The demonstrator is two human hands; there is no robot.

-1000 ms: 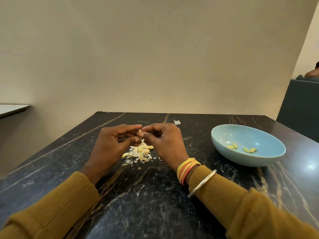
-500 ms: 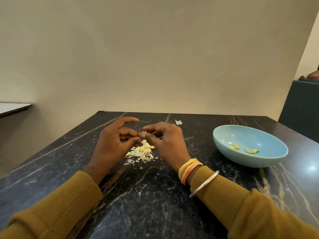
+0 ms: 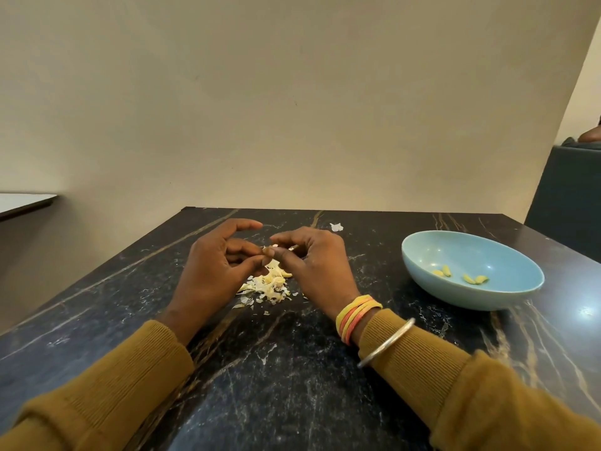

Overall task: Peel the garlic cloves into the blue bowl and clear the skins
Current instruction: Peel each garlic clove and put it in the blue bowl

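**Two hands, one small clove, plenty to lose**

Broad dark bench [image 3: 292, 385], polished stone by the look, veined white and gold: hard and slick, so apt to send a dropped clove skidding toward an edge. Blue bowl [image 3: 487, 252] well off to the right, shallow, glazed, smooth and rounded; perhaps light enough to slide if knocked by a reaching sleeve [image 3: 422, 362]. Left hand [image 3: 211, 271] and right hand [image 3: 318, 265] meeting fingertip to fingertip above the skins, pinching between them a garlic clove [image 3: 272, 247], mostly hidden; left forefinger lifted clear. Too hard a squeeze, and likely to shoot out sideways; too shallow a nail, and likely to leave papery scraps stuck on. Skin pile [image 3: 270, 284] directly beneath, pale, flaky, feather-light: easily scattered by a breath or the same sleeve, and able to hide the few yellowish curved pieces lying in it. Peeled cloves [image 3: 474, 279] in the bowl, about four, yellow, curved, glossy. Lone white flake [image 3: 336, 226] far back, easy to miss at clean-up.
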